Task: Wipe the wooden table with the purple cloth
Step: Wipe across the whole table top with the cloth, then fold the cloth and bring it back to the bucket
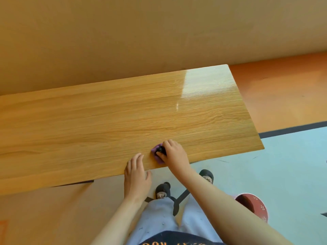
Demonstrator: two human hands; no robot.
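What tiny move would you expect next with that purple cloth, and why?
Probably a push away from the body: the right hand grips the purple cloth close to the near edge of the wooden table, and most of the top lies beyond it and to its left. The left hand rests open at that edge.

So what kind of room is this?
Probably an indoor room, maybe a home or playroom: a long wooden table stands against a plain wall, the floor is orange and pale blue, and the person wears slippers.
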